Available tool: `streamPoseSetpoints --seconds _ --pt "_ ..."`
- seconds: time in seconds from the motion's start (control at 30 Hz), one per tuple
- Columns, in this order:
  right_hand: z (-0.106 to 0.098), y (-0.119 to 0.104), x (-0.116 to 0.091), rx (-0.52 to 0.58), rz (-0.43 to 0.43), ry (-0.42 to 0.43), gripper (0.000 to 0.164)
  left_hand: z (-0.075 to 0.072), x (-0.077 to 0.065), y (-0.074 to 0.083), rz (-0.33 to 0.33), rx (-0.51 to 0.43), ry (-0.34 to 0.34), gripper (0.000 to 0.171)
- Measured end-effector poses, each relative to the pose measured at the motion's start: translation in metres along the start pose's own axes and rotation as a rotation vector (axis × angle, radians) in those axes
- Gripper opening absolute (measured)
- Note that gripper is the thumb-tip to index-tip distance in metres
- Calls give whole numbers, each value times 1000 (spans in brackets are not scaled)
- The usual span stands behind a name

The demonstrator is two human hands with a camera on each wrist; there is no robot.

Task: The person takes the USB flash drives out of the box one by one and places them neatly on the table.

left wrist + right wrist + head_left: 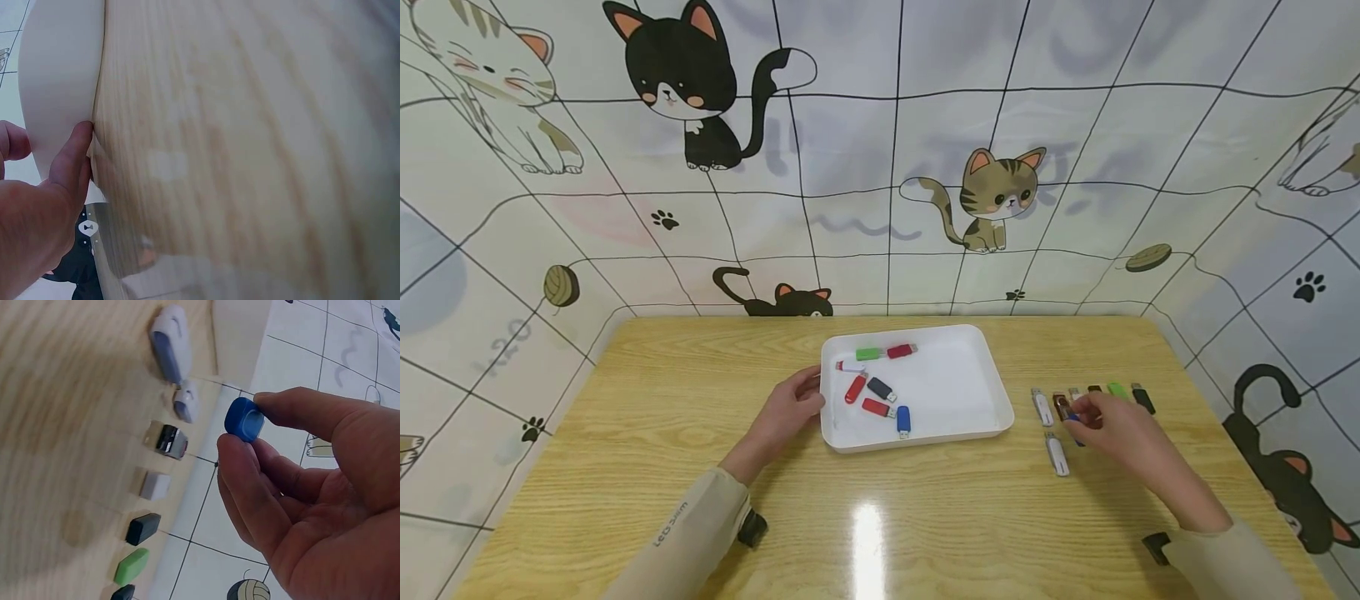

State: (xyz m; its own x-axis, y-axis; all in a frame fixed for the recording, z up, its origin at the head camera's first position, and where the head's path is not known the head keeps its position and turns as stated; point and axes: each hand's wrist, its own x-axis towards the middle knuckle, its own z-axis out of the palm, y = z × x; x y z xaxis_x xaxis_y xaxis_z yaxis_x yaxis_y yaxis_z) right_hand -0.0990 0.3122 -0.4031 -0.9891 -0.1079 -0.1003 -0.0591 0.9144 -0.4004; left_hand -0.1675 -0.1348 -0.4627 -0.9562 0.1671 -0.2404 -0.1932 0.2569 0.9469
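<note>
My left hand holds the left side of a white tray, its fingers at the wall in the left wrist view. In the tray lie several USB sticks: a green one, a blue one, a black one, a white-and-red one and several red ones. Over the right of the table, my right hand pinches a blue USB stick between thumb and fingertips, raised above the tabletop in the right wrist view.
Near my right hand several USB sticks lie in a row, among them a white one, a green one and a black one. Another white stick lies nearer me. A cat-patterned wall covering borders the wooden table.
</note>
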Motion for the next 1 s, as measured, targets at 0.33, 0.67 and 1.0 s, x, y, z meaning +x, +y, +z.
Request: streamPoseSetpoints --seconds 0.33,0.67,1.0 --pt "12 10 -5 -27 42 -45 31 1 0 2 -10 4 10 62" --pt "20 13 -5 -43 61 -85 28 1 0 1 -13 12 7 62" --pt "21 14 -5 -77 95 -108 25 1 -1 1 -10 24 10 62"
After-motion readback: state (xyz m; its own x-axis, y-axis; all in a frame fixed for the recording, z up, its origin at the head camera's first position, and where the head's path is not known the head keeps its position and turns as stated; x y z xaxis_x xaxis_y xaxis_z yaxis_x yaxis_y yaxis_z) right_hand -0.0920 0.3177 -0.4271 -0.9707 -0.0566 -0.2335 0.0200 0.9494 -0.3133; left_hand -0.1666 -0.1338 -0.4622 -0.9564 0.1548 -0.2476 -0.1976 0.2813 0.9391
